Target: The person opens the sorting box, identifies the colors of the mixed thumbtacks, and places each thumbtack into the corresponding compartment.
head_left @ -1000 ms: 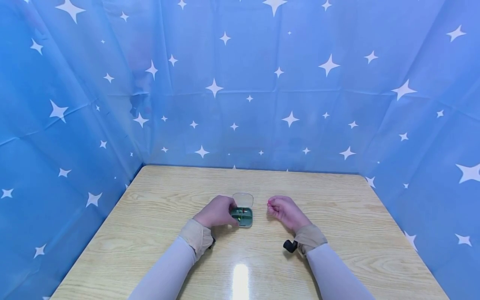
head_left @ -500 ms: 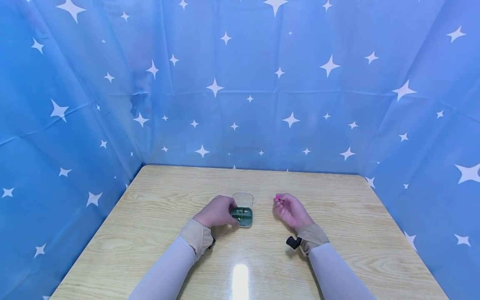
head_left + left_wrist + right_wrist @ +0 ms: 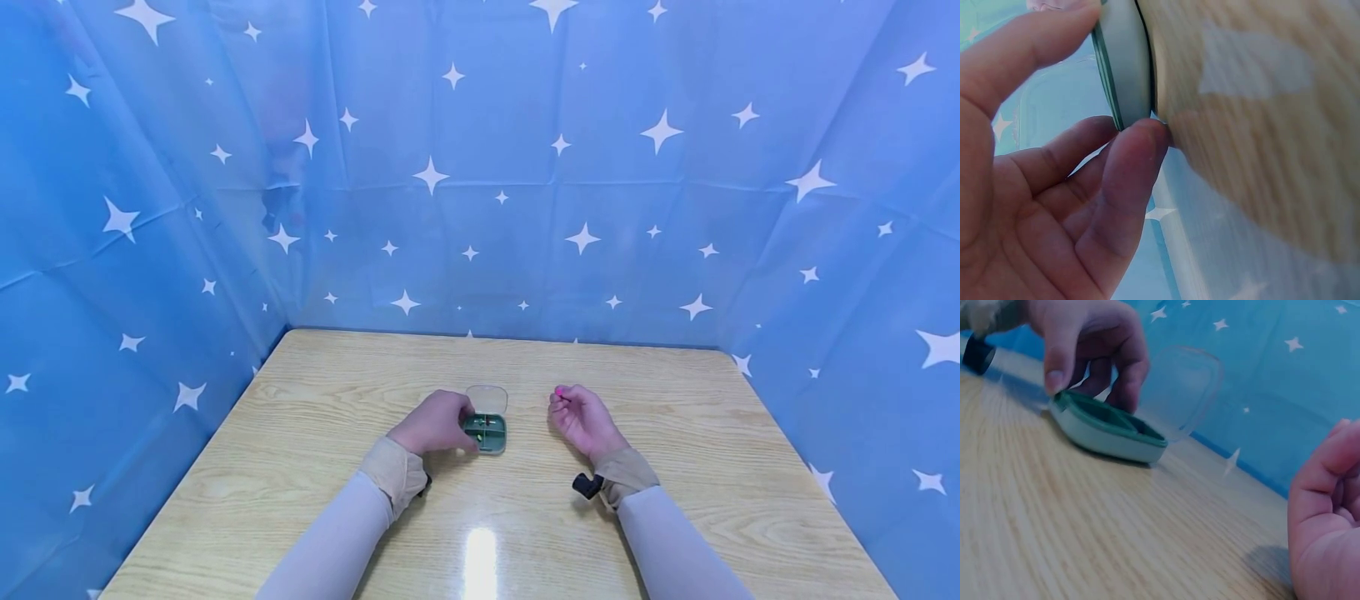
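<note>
A small green pill box [image 3: 492, 446] lies on the table with its clear lid [image 3: 487, 398] raised at the far side. Dividers split its inside, and several tiny coloured pieces, perhaps pills, lie in it. My left hand [image 3: 435, 423] holds the box by its left end. In the left wrist view, the thumb and fingers [image 3: 1132, 156] are on opposite edges of the box's pale casing [image 3: 1127, 62]. To the right of the box, my right hand [image 3: 587, 423] pinches a small bright pink piece [image 3: 559, 391] at its fingertips; its kind is too small to tell.
The wooden table [image 3: 360, 367] reaches back to a blue curtain [image 3: 510, 225] with white stars, which also hangs at both sides. A black wrist-camera piece [image 3: 587, 485] sticks out from the right cuff.
My right hand has moved a little right and away from the box and turned, so the pink piece shows more. The left hand and box have stayed put.
</note>
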Action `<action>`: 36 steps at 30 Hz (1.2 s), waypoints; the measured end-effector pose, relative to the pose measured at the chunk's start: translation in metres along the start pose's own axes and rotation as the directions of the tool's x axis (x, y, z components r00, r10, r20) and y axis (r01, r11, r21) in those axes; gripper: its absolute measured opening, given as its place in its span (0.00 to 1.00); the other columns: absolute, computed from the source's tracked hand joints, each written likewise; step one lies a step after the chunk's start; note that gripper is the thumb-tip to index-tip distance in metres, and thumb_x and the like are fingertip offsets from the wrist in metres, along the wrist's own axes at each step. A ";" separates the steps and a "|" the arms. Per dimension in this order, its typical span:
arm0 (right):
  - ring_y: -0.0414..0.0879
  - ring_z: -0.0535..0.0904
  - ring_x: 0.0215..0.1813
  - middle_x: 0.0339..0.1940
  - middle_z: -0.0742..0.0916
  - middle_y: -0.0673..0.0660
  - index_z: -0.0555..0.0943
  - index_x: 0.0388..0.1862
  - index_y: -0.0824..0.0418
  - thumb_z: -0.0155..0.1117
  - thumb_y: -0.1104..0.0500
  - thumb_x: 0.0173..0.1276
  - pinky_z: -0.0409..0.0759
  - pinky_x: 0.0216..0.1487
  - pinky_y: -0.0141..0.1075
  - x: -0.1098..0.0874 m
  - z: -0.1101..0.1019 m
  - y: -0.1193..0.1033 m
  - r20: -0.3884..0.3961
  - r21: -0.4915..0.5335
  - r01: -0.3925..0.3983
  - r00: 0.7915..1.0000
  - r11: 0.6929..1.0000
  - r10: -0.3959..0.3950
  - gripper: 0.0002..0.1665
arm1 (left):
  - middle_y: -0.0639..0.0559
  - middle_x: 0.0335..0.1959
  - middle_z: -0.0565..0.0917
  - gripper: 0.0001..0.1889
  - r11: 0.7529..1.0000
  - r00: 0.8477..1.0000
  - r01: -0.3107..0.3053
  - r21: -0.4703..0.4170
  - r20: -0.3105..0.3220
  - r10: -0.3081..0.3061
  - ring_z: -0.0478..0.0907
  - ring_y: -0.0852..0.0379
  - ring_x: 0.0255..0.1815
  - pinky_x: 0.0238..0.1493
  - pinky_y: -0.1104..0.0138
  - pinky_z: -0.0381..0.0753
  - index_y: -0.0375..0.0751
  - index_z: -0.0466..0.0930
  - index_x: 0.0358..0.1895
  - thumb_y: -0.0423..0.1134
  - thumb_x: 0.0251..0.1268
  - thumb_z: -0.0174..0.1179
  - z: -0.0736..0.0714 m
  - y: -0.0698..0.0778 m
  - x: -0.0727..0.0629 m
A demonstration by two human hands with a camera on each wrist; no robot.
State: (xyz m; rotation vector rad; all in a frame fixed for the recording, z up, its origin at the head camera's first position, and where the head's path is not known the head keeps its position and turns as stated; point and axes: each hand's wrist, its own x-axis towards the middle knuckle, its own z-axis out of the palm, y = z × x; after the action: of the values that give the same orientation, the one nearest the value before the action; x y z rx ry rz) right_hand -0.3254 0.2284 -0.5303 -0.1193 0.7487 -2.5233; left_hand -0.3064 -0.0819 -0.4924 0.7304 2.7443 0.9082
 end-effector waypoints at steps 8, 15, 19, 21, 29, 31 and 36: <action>0.36 0.78 0.32 0.32 0.83 0.50 0.79 0.36 0.61 0.43 0.70 0.80 0.75 0.34 0.21 0.003 0.012 0.010 -0.140 -0.334 0.055 0.984 0.941 -0.107 0.17 | 0.57 0.34 0.85 0.22 1.000 1.000 0.003 -0.012 -0.001 -0.003 0.76 0.60 0.33 0.40 0.65 0.80 0.40 0.88 0.46 0.41 0.46 0.83 0.001 -0.001 0.001; 0.35 0.77 0.32 0.33 0.82 0.49 0.79 0.39 0.62 0.48 0.70 0.78 0.78 0.34 0.23 0.007 0.027 0.019 -0.153 -0.635 0.026 0.975 0.772 -0.159 0.12 | 0.56 0.33 0.85 0.22 1.000 1.000 0.001 -0.006 -0.005 -0.002 0.76 0.60 0.31 0.39 0.65 0.80 0.40 0.88 0.45 0.41 0.45 0.82 0.000 -0.001 0.001; 0.38 0.77 0.33 0.34 0.82 0.51 0.78 0.46 0.75 0.51 0.68 0.80 0.78 0.35 0.27 0.008 0.037 0.024 -0.143 -0.763 -0.007 0.977 0.647 -0.159 0.10 | 0.55 0.34 0.86 0.22 1.000 1.000 0.004 0.000 -0.002 -0.004 0.76 0.61 0.31 0.40 0.65 0.80 0.40 0.88 0.45 0.42 0.45 0.82 0.000 -0.001 0.002; 0.40 0.77 0.33 0.35 0.82 0.53 0.76 0.49 0.80 0.52 0.67 0.82 0.79 0.36 0.29 0.009 0.040 0.027 -0.138 -0.808 -0.022 0.978 0.589 -0.153 0.13 | 0.54 0.34 0.86 0.22 1.000 1.000 0.005 -0.005 -0.002 -0.005 0.76 0.60 0.31 0.39 0.65 0.80 0.40 0.88 0.45 0.42 0.45 0.83 0.000 -0.001 0.002; 0.42 0.80 0.33 0.35 0.86 0.64 0.82 0.47 0.78 0.56 0.68 0.78 0.84 0.38 0.33 0.010 0.051 0.040 -0.086 -0.953 -0.031 0.981 0.303 -0.172 0.12 | 0.55 0.33 0.86 0.22 1.000 1.000 0.006 -0.001 -0.006 -0.006 0.76 0.61 0.31 0.39 0.65 0.80 0.40 0.88 0.44 0.41 0.44 0.83 0.000 -0.002 0.002; 0.42 0.80 0.32 0.33 0.86 0.64 0.83 0.45 0.76 0.57 0.68 0.77 0.84 0.36 0.34 0.010 0.053 0.044 -0.062 -0.970 -0.017 0.982 0.242 -0.180 0.11 | 0.55 0.33 0.86 0.22 1.000 1.000 0.009 -0.003 -0.008 -0.009 0.77 0.61 0.31 0.39 0.66 0.80 0.40 0.88 0.43 0.41 0.43 0.83 0.000 -0.002 0.003; 0.43 0.78 0.28 0.25 0.83 0.55 0.85 0.40 0.69 0.58 0.68 0.75 0.78 0.30 0.33 0.009 0.057 0.053 -0.058 -0.989 -0.030 0.980 0.143 -0.189 0.09 | 0.56 0.32 0.86 0.21 1.000 1.000 0.010 -0.002 -0.010 -0.010 0.76 0.61 0.30 0.38 0.66 0.79 0.41 0.87 0.42 0.42 0.43 0.83 0.000 -0.002 0.003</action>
State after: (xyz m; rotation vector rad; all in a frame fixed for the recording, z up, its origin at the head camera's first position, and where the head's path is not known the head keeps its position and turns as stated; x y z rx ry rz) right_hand -0.2978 0.1577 -0.5109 -0.3959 2.4727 -1.5900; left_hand -0.3100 -0.0819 -0.4936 0.7125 2.7523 0.9150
